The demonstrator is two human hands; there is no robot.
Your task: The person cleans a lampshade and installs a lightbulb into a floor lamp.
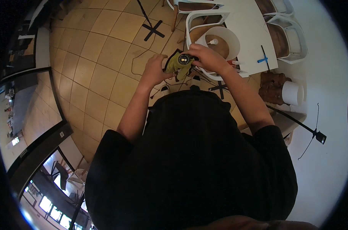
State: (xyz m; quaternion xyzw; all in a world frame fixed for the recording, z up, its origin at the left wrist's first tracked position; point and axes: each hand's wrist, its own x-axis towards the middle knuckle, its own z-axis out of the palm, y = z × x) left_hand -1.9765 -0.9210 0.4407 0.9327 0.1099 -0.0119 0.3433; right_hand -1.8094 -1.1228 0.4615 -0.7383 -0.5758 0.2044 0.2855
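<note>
In front of my body, both hands hold an olive-green piece [174, 64] with a round black fitting [183, 59] on its upper face. Small yellowish spots show at the fitting's centre; I cannot tell what kind of thing the whole is. My left hand [155, 71] curves around its left side, thumb at the lower edge. From the right, my right hand [206, 58] closes on it beside the fitting, with the fingertips partly hidden. A white bulb [213, 41] lies just beyond my right hand, within a white drum-shaped shade [233, 40] over a brown chair seat.
A white table [254, 57] with a small blue clamp-like thing [263, 60] stands at the right. White chairs [293, 38] surround it. A brown lumpy base [271, 88] with a white cylinder lies nearby. Black cross-shaped stand feet [153, 30] and thin cables are on the tiled floor [101, 57].
</note>
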